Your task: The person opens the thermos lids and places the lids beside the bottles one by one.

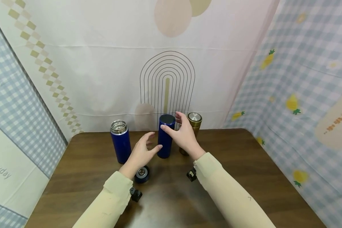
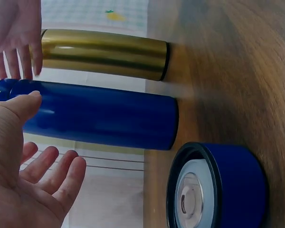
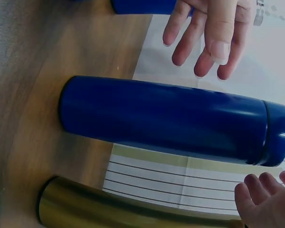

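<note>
2 hands (image 1: 142, 152) (image 1: 185, 136) flank a blue bottle (image 1: 166, 141), partly hiding a gold, apparently lidded flask (image 1: 195, 124).

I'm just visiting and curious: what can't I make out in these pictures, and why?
- Head view: the gold bottle's middle, hidden by the right hand.
- Head view: whether the open blue bottle holds anything; its inside appears too small.
- Every view: the inside of the closed blue bottle, hidden by its walls and cap.
- Left wrist view: part of the loose lid, cut off by the bottom edge.
</note>
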The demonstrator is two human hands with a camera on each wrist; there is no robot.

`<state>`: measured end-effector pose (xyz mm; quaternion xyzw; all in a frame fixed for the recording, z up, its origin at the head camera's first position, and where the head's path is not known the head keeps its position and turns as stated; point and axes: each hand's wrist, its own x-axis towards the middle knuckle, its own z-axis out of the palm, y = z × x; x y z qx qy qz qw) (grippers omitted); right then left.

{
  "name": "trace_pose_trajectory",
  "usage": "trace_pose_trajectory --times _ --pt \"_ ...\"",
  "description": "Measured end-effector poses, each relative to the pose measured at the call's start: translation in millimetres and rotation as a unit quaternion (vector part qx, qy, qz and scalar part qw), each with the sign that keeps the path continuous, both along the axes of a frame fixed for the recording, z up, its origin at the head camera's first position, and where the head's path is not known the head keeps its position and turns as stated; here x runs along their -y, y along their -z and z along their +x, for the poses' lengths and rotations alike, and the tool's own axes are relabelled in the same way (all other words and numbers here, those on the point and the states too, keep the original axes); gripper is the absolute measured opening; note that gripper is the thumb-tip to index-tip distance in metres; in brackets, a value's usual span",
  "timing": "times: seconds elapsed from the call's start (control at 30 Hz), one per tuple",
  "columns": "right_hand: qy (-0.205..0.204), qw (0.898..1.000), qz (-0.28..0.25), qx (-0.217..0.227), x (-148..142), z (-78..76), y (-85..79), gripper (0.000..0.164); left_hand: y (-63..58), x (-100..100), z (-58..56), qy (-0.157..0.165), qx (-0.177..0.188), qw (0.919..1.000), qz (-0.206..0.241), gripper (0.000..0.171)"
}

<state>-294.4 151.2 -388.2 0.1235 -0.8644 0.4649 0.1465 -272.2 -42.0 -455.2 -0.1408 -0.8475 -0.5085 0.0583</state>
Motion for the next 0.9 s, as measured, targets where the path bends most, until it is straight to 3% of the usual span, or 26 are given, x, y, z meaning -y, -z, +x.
trace_pose_trajectory --times 0.23,0.4,0.7,0.9 --pt "-0.006 0.999 -0.013 0.039 2.7 -9.5 1.8 0.093 -1.7 -7.1 -7.5 0.008 -0.007 0.9998 -0.015 0.073" --pt "0.004 0.999 -0.011 0.042 6.2 -11.8 9.6 0.084 -2.6 -11.2 -9.4 0.015 -0.005 0.9996 -0.024 0.074" --pt "-0.043 0.999 -0.026 -0.009 7.6 6.5 22.1 0.073 0.9 -11.7 -0.8 0.010 -0.011 0.9998 -0.012 0.068" --pt "-0.063 0.996 -0.026 -0.061 5.4 19.6 28.2 0.072 3.0 -16.2 3.5 0.002 -0.038 0.9992 -0.016 0.066"
